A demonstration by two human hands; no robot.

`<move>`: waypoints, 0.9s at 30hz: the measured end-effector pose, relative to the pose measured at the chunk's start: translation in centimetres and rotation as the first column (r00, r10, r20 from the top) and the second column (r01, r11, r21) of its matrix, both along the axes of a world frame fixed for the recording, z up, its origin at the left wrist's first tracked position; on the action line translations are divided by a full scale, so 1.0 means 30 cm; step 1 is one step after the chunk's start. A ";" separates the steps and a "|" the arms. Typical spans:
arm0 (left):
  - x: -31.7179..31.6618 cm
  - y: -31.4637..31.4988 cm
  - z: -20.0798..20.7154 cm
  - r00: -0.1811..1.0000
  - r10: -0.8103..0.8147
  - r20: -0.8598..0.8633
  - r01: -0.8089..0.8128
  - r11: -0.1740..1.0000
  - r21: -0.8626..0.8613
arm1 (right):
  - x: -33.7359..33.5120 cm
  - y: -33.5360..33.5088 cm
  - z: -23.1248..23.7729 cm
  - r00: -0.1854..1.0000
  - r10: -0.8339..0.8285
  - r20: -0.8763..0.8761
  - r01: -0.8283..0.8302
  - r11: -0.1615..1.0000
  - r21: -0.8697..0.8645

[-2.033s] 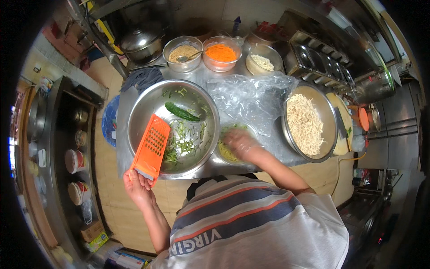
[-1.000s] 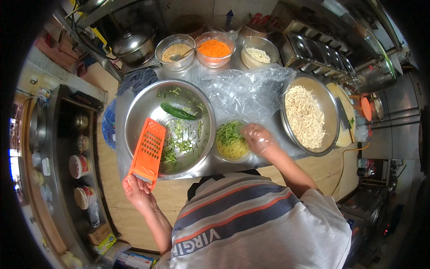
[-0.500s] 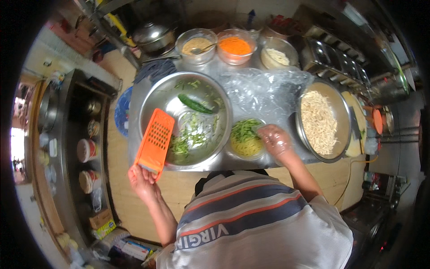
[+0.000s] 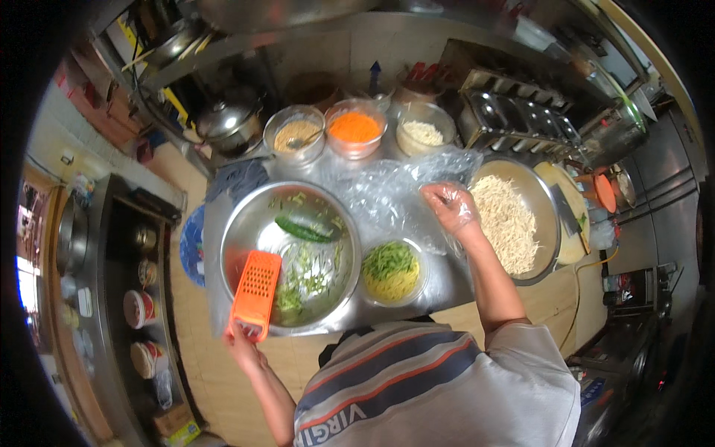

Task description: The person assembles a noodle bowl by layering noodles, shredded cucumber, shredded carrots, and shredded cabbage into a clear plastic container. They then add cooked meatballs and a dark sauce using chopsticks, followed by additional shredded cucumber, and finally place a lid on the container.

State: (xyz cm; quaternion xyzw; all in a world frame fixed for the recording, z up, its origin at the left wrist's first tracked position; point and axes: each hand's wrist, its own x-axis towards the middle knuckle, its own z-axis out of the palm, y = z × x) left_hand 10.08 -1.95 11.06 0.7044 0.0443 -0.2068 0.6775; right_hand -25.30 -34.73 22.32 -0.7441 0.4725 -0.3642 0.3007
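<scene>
My left hand (image 4: 244,345) grips the lower end of an orange grater (image 4: 257,289), which leans over the near left rim of a large steel mixing bowl (image 4: 351,287). Inside that bowl lie a whole green cucumber (image 4: 302,229) and scattered green shreds (image 4: 290,298). My right hand (image 4: 451,208), in a clear plastic glove, hovers over crumpled clear plastic sheeting (image 4: 380,197) with its fingers loosely bent and apart; nothing shows in them. Nearer to me stands a clear bowl (image 4: 423,287) holding green shreds (image 4: 391,259) on top of yellow strands (image 4: 395,285).
At right, a large steel bowl (image 4: 550,246) holds pale shreds (image 4: 505,223), beside a cutting board with a knife (image 4: 564,212). Along the back stand bowls of brown bits (image 4: 296,137), orange shreds (image 4: 354,128) and white pieces (image 4: 423,134), a lidded pot (image 4: 226,123) and a metal container rack (image 4: 521,119).
My right hand has left the clear bowl of shreds and moved up and away, over the plastic sheeting. My left hand still holds the grater. The view has tilted upward.
</scene>
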 end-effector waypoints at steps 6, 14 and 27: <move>-0.029 0.003 0.013 0.983 0.152 0.103 -0.162 0.982 0.093 | 0.052 -0.372 -0.073 0.980 -0.045 0.194 0.027 0.995 0.092; -0.107 0.083 0.030 0.908 0.245 0.340 -0.283 0.957 0.068 | 0.462 -0.738 -0.254 0.886 0.171 -0.430 -0.189 0.982 0.002; -0.279 0.374 -0.088 0.921 0.335 0.197 -0.365 0.920 0.144 | 0.707 -0.786 -0.312 0.686 0.297 -0.664 -0.195 0.955 0.226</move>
